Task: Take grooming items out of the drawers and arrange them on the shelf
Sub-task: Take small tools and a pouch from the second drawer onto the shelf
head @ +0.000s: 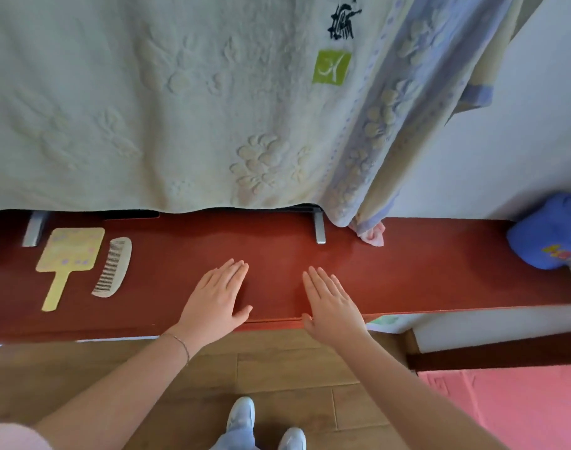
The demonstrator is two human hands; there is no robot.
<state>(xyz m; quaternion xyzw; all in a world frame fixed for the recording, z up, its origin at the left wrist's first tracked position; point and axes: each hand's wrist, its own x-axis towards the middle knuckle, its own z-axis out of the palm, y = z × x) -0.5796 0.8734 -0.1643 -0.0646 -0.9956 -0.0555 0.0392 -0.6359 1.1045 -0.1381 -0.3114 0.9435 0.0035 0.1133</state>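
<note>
Fingers of left hand and right hand lie straight, flat on the red wooden shelf; left of them, yellow hand mirror beside pale plastic comb.

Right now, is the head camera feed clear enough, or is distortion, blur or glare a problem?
Head view: wide-angle bowing curves the red wooden shelf; yellow paddle-shaped hand mirror and pale plastic comb stay readable; soft even light, faint sheen on the shelf; both flat hands, left and right, are sharp.

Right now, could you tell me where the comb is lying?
In the head view the comb lies flat on the left part of the red shelf, just right of the yellow hand mirror and well left of the left hand.
</note>
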